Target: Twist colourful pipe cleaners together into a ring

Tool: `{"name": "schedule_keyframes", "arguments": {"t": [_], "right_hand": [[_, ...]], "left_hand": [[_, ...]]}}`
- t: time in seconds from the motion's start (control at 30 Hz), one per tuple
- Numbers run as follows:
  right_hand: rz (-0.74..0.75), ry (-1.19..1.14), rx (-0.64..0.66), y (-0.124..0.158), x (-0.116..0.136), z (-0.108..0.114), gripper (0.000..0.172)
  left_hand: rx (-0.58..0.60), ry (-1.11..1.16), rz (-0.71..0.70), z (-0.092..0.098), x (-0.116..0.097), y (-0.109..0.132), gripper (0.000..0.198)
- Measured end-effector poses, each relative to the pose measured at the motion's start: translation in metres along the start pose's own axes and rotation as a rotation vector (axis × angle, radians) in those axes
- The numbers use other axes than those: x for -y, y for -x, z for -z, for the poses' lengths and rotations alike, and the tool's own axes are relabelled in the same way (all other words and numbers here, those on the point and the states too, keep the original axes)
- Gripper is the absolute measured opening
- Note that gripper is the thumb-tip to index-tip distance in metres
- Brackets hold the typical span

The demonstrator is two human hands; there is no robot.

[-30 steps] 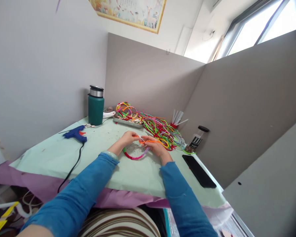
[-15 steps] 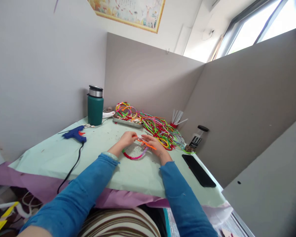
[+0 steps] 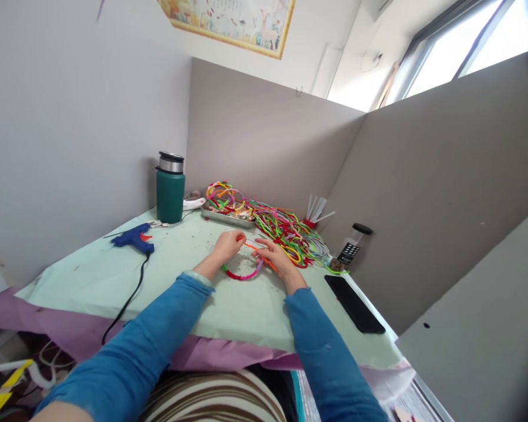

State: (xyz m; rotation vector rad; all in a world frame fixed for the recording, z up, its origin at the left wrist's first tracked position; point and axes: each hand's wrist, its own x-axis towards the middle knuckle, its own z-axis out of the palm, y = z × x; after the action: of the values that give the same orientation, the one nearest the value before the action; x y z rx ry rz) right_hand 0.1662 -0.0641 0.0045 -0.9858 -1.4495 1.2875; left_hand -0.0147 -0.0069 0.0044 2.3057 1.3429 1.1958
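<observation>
Above the middle of the table, my left hand (image 3: 229,245) is closed, its fingertips pinching one end of an orange pipe cleaner (image 3: 249,245). My right hand (image 3: 273,257) is curled around the same piece a little to the right, its index finger partly extended and a loose orange end lying by the palm. Below both hands curves a hoop (image 3: 242,277) wrapped in green, red, pink and lilac fuzzy stems. Its upper part runs up between the fingers, where the fingers partly hide it. A thin pale strand shows between the hands.
Behind my hands lie a heap of coloured pipe cleaners (image 3: 281,225) and a metal tray (image 3: 229,220). A blue glue gun (image 3: 134,237) with its cord and a green bottle (image 3: 170,190) stand left. At right are a black phone (image 3: 354,305) and a clear jar (image 3: 351,249).
The hoop has shifted slightly right and up between my hands. My right fingers have opened a little, and the orange loose end shows less beside the palm.
</observation>
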Motion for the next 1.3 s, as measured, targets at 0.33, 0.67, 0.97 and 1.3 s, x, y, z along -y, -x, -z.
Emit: {"name": "schedule_keyframes", "arguments": {"t": [0.33,0.67,0.97,1.3], "right_hand": [[-0.103,-0.214,0.035,-0.003,-0.003,0.01,0.024],[-0.121,-0.226,0.019,-0.006,-0.003,0.011,0.025],[-0.098,-0.33,-0.122,-0.014,-0.012,0.015,0.025],[-0.026,-0.143,-0.172,-0.015,-0.016,0.01,0.029]], "left_hand": [[0.107,0.319,0.002,-0.002,0.006,-0.004,0.021],[0.14,0.44,0.028,-0.005,0.009,-0.006,0.025],[0.243,0.485,0.027,-0.006,0.002,-0.003,0.026],[0.322,0.567,0.038,-0.006,0.001,-0.001,0.027]]}}
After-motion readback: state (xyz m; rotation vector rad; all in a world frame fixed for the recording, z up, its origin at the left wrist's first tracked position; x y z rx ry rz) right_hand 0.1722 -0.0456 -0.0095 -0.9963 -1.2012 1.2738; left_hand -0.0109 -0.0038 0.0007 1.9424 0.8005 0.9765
